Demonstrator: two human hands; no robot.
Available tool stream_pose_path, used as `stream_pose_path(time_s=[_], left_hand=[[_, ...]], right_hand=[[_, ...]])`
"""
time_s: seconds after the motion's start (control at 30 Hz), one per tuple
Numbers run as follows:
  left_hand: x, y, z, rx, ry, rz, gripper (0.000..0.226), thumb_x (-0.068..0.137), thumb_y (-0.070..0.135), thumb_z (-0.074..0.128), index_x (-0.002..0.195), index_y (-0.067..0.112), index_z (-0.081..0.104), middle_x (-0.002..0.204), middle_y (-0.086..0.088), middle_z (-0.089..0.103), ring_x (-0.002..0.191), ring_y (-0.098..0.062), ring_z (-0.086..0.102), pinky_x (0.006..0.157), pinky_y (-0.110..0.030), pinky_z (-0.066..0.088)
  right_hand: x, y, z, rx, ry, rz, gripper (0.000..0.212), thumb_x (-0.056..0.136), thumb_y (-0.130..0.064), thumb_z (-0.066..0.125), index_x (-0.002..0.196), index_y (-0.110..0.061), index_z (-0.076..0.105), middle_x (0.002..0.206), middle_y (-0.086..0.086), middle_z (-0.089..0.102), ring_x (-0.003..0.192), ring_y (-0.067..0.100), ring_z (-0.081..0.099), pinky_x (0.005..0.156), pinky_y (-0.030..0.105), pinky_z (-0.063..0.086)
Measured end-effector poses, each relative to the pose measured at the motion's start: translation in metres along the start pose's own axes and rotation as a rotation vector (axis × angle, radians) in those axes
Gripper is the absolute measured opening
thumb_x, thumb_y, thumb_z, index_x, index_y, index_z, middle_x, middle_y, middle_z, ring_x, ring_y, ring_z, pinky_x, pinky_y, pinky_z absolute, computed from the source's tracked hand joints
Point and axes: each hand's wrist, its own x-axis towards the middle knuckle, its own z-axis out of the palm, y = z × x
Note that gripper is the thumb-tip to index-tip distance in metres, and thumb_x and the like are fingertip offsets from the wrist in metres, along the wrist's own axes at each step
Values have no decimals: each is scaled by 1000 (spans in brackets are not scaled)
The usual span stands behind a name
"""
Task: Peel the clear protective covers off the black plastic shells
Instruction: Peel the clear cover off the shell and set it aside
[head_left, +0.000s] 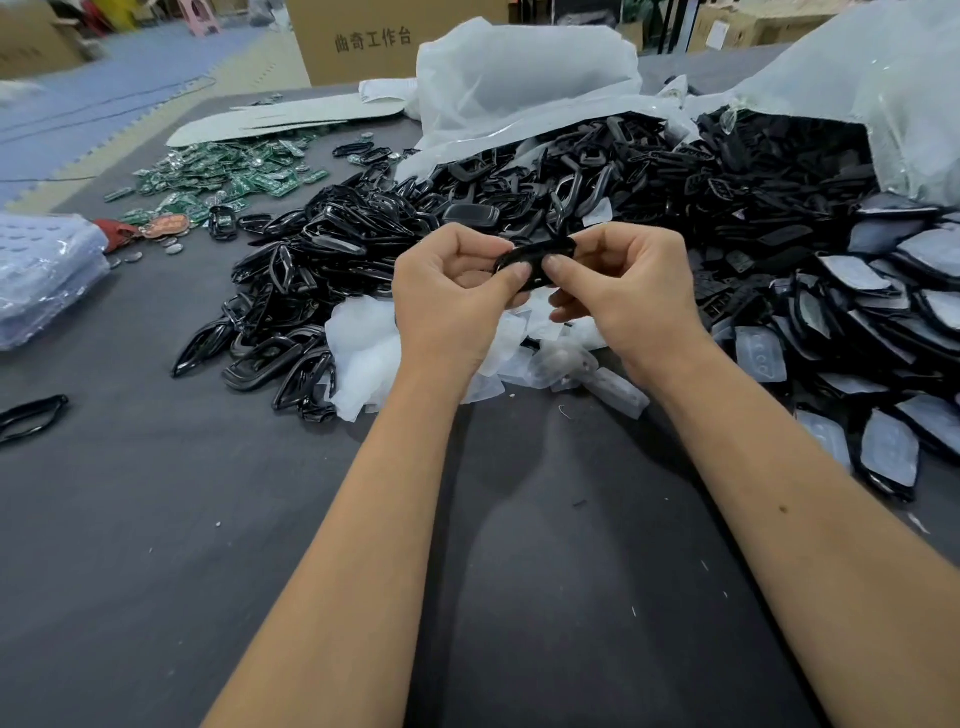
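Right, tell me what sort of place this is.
Probably a small factory or assembly workshop: a heap of black plastic shells spills from bags, green circuit boards lie in a pile, and cardboard cartons stand on the floor behind the table.

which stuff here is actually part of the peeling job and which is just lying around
Part of the job:
- black shell, gripped by left hand and right hand
- covered shells, at right
- peeled clear covers, under the hands
- bare black shells

Just lying about:
- green circuit boards
- cardboard box
- plastic bags
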Motion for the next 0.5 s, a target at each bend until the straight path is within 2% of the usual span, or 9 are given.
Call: stream_pose_path(time_s=[0.1,0.23,0.33,0.43,0.5], left_hand=[[-1,0,2,63,65,76,25,78,-5,84,81,15,69,74,-3,75,65,-20,75,65,-36,64],[-3,-2,1,151,82,125,20,77,-1,85,83,7,68,72,1,73,63,-17,75,68,-49,65],[-3,-2,0,175,92,147,21,77,-1,85,81,10,68,70,2,71,68,-19,75,71,-48,64],[0,-3,-1,129,114,159,23,76,-1,85,79,16,70,78,-3,74,76,-25,75,69,-44,65],[2,-5,-2,53,161,142,22,77,-2,85,81,14,70,87,-10,75,83,-31,75,70,-45,65]], right_hand=[[0,-2,3,-2,34,-49,9,86,-2,82,87,-4,74,72,7,75,59,21,72,55,32,60],[-4,-1,9,-130,73,-132,5,88,-4,81,90,-3,77,75,7,77,61,22,75,55,34,62],[-6,-2,13,-219,105,-189,4,89,-5,80,92,-4,77,76,4,76,59,15,74,51,28,60],[-7,0,12,-264,109,-206,15,92,-13,77,105,-7,72,77,3,75,58,14,73,52,28,59],[-8,2,10,-385,76,-273,16,93,-22,75,104,-12,71,77,0,73,63,10,69,57,27,57]])
